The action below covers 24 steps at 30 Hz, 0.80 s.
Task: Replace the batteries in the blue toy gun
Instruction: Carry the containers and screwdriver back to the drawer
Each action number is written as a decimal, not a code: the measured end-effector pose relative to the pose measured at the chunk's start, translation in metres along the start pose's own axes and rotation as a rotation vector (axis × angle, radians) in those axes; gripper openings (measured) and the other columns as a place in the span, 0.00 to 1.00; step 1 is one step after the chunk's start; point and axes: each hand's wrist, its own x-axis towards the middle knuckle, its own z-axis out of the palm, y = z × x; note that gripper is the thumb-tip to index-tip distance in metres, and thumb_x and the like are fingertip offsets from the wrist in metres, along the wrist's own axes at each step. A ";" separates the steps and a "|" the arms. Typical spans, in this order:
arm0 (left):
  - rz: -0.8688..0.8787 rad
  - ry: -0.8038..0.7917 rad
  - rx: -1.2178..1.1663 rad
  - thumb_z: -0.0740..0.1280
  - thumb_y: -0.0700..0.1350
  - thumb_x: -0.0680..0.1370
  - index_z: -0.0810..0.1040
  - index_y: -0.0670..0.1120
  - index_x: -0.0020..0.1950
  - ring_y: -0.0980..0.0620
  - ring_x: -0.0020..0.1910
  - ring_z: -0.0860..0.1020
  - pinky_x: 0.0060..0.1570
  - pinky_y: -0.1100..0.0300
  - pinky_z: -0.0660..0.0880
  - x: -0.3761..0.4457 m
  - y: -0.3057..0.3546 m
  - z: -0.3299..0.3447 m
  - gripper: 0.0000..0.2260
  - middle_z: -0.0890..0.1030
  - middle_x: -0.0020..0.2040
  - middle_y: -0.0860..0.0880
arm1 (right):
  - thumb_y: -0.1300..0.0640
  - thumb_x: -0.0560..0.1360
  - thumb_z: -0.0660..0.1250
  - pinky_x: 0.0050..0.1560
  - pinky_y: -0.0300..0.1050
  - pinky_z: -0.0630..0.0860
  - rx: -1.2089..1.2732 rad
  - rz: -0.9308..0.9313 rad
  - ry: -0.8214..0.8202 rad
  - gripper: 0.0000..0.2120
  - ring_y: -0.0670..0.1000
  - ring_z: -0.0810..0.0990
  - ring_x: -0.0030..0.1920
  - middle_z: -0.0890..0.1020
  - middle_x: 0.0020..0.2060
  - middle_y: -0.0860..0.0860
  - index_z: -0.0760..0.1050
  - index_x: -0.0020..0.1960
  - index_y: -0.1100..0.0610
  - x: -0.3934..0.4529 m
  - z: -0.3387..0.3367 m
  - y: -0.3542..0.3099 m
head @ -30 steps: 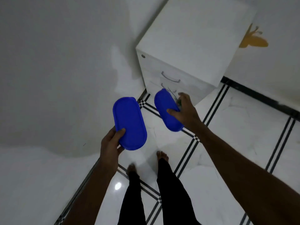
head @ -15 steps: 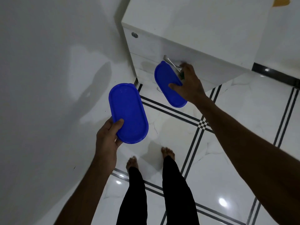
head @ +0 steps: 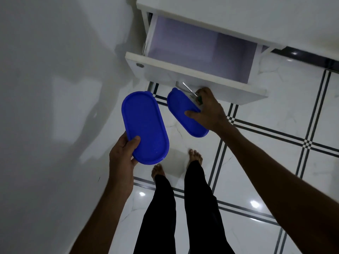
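My left hand (head: 123, 156) grips a flat blue oval box (head: 145, 127) by its near end, lid facing up. My right hand (head: 208, 110) holds a second blue oval box (head: 181, 111), tilted on edge, and its fingers also hook the metal handle (head: 189, 89) of the top drawer (head: 183, 70) of a white cabinet (head: 238, 17). The drawer stands pulled out and its pale inside looks bare. No toy gun or batteries show anywhere in view.
A white wall (head: 55, 88) runs along the left, close to the cabinet. The floor (head: 275, 143) is glossy white tile with dark stripe lines. My bare feet (head: 195, 155) and black trouser legs stand just in front of the drawer.
The top drawer has slid out from shut to open, pulled by my right hand on its handle. Both blue boxes stay in my hands, and the view has come closer to the cabinet.
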 end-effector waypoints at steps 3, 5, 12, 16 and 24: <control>-0.032 0.017 0.007 0.69 0.46 0.71 0.75 0.44 0.67 0.47 0.57 0.80 0.41 0.60 0.81 -0.018 -0.009 -0.025 0.24 0.81 0.61 0.47 | 0.50 0.68 0.76 0.40 0.45 0.78 -0.007 0.004 -0.023 0.27 0.53 0.78 0.45 0.73 0.56 0.54 0.69 0.59 0.61 -0.036 0.013 -0.010; -0.046 0.034 0.008 0.68 0.43 0.76 0.75 0.44 0.67 0.46 0.58 0.80 0.40 0.60 0.81 -0.027 -0.015 -0.040 0.19 0.81 0.61 0.46 | 0.50 0.68 0.76 0.40 0.46 0.79 -0.008 0.011 -0.034 0.26 0.53 0.78 0.45 0.72 0.55 0.53 0.69 0.58 0.61 -0.056 0.022 -0.014; -0.020 0.022 0.051 0.63 0.40 0.78 0.76 0.47 0.63 0.49 0.53 0.82 0.42 0.60 0.82 -0.047 -0.024 -0.070 0.13 0.82 0.57 0.50 | 0.49 0.68 0.76 0.38 0.40 0.75 0.032 0.058 -0.045 0.27 0.50 0.76 0.43 0.71 0.53 0.49 0.68 0.59 0.58 -0.098 0.049 -0.022; 0.002 0.017 0.065 0.64 0.40 0.78 0.76 0.47 0.64 0.50 0.55 0.81 0.42 0.60 0.82 -0.053 -0.017 -0.071 0.15 0.82 0.58 0.50 | 0.49 0.67 0.76 0.40 0.44 0.78 0.030 0.059 -0.075 0.29 0.51 0.77 0.45 0.72 0.55 0.50 0.67 0.61 0.58 -0.105 0.044 -0.025; 0.088 -0.011 0.095 0.64 0.41 0.79 0.75 0.46 0.66 0.51 0.54 0.82 0.42 0.62 0.81 -0.078 0.030 -0.051 0.15 0.82 0.56 0.49 | 0.51 0.70 0.76 0.38 0.36 0.72 0.251 0.117 -0.063 0.25 0.45 0.76 0.43 0.73 0.49 0.47 0.68 0.61 0.56 -0.159 -0.013 -0.062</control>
